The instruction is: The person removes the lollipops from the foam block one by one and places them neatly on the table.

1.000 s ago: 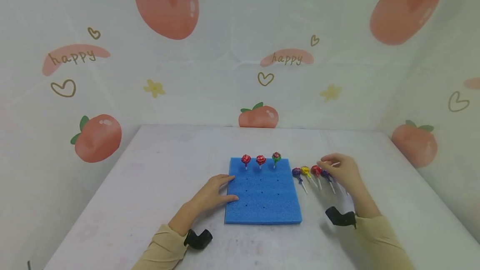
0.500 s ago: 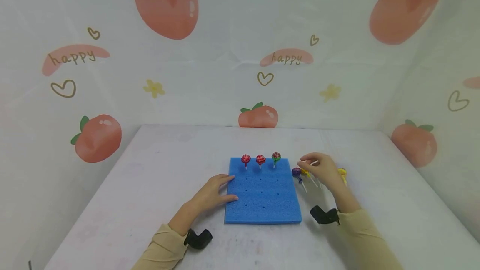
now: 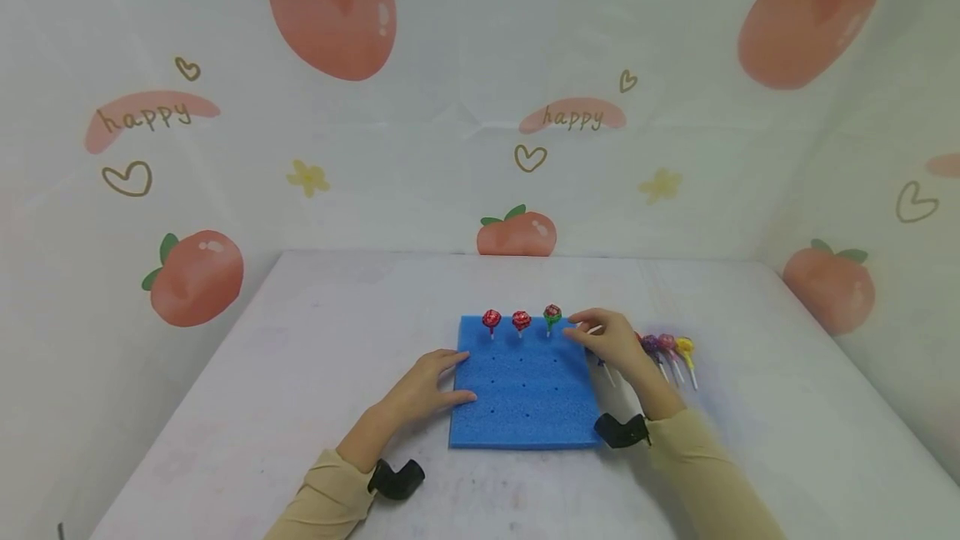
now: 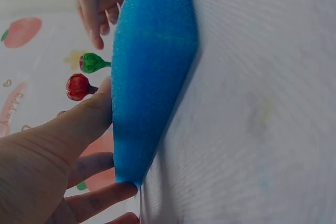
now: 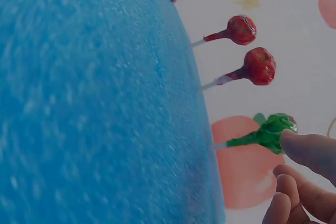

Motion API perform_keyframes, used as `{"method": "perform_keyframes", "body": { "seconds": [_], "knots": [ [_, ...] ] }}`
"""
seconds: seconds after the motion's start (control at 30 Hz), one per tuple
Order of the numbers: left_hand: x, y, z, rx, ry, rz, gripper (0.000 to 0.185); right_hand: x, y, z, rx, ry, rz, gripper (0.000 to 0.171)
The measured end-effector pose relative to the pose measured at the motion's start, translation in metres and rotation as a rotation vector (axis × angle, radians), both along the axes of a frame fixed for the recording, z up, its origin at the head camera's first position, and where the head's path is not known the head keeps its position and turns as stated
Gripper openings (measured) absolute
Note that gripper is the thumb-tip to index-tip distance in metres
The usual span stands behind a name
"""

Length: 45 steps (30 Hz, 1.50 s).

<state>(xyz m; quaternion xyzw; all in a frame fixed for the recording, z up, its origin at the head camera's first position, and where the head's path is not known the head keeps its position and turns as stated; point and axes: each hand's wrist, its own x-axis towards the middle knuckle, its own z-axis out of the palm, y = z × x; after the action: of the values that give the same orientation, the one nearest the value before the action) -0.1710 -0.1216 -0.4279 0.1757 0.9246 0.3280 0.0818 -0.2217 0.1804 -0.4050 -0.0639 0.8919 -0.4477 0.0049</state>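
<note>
Backdrop (image 3: 442, 132) read "happy" twice in brown script: once behind the blue foam board (image 3: 510, 398), once far to its left. Any lettering on the wrappers (image 5: 260, 66) was too small on my feed. White tabletop (image 3: 262, 357) under the board; printed fruit (image 3: 333, 15) and yellow flowers (image 3: 307, 178) behind it. Two red lollipops (image 3: 521, 320) and a green lollipop (image 3: 552, 315) stood along the board's far edge; loose lollipops (image 3: 667, 344) lay right of it. I saw the left hand (image 3: 420, 390) spread, touching the board's left edge; right hand (image 3: 611, 340) at its far right corner, fingers relaxed, holding nothing.
</note>
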Motion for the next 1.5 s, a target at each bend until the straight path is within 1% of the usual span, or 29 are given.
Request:
{"method": "perform_keyframes", "body": {
  "seconds": [0.13, 0.27, 0.53, 0.8, 0.93, 1.17, 1.37, 1.5],
  "knots": [
    [0.0, -0.001, -0.001, -0.002, 0.008, -0.012, 0.067, -0.002, -0.006, -0.003, -0.003, -0.025, -0.002, 0.036],
    [0.0, -0.001, -0.001, -0.001, 0.007, -0.013, 0.067, -0.003, -0.011, -0.005, 0.003, -0.031, -0.003, 0.038],
    [0.0, -0.001, -0.001, 0.004, 0.008, -0.016, 0.067, -0.007, -0.016, -0.01, -0.031, -0.074, 0.014, 0.047],
    [-0.001, -0.002, -0.002, 0.003, 0.017, -0.023, 0.068, -0.007, -0.023, -0.008, -0.012, -0.085, -0.003, 0.051],
    [-0.002, -0.002, -0.003, 0.009, 0.014, -0.022, 0.067, -0.007, -0.026, -0.007, -0.022, -0.077, -0.016, 0.048],
    [-0.001, -0.001, -0.002, 0.001, 0.018, -0.02, 0.067, -0.007, -0.029, -0.007, -0.06, -0.049, -0.022, 0.033],
    [-0.002, -0.001, -0.002, 0.011, 0.013, -0.017, 0.067, -0.009, -0.03, -0.009, -0.087, -0.057, -0.032, 0.03],
    [-0.003, -0.001, -0.003, 0.005, 0.01, -0.013, 0.067, -0.01, -0.03, -0.01, -0.091, -0.041, -0.034, 0.026]
  ]
}}
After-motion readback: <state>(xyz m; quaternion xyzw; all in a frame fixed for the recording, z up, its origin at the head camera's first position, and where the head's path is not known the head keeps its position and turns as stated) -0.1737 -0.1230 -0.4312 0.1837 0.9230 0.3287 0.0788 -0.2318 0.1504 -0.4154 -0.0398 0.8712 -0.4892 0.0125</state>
